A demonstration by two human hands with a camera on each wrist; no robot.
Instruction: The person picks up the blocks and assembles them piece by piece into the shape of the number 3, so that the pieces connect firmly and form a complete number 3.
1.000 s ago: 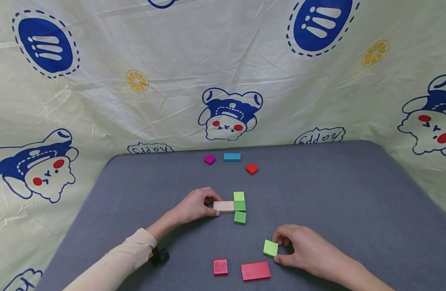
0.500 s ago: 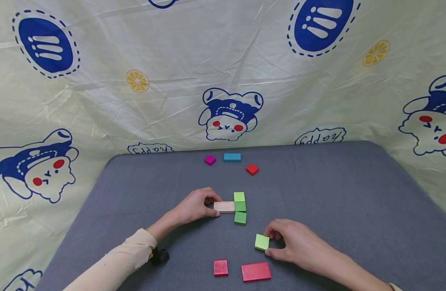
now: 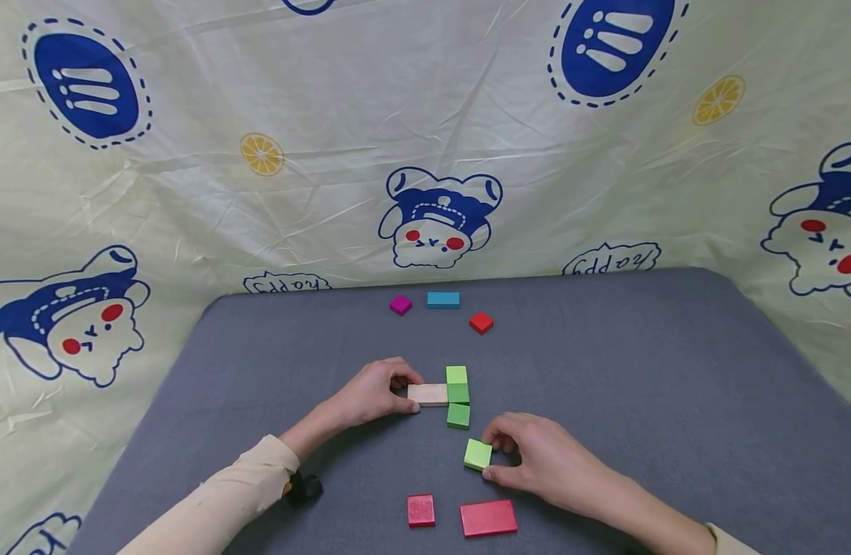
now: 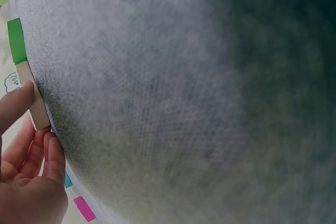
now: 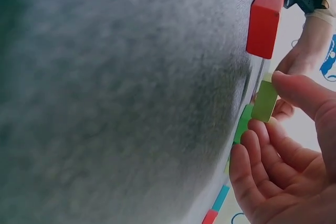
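Observation:
My left hand (image 3: pixel 375 395) pinches the left end of a pale wooden block (image 3: pixel 428 395) between thumb and fingers. Against that block's right end stands a column of green blocks: a light green one (image 3: pixel 456 375) at the far end, a mid-green one (image 3: pixel 458 393) in the middle and another green block (image 3: pixel 458 416) nearest me, turned slightly. My right hand (image 3: pixel 546 459) pinches a light green block (image 3: pixel 477 455) by its right side, just in front of and right of the column. In the right wrist view, thumb and fingertips hold this light green block (image 5: pixel 264 100) at opposite edges.
A red square block (image 3: pixel 421 510) and a red rectangular block (image 3: pixel 489 518) lie near the front. Toward the back are a magenta block (image 3: pixel 401 305), a blue block (image 3: pixel 443 301) and a red block (image 3: pixel 481 323). A patterned cloth (image 3: pixel 314 208) hangs behind the grey table (image 3: pixel 640 370).
My right hand has moved left and a little away from me with the light green block, closer to the green column. The left hand and wooden block have stayed put.

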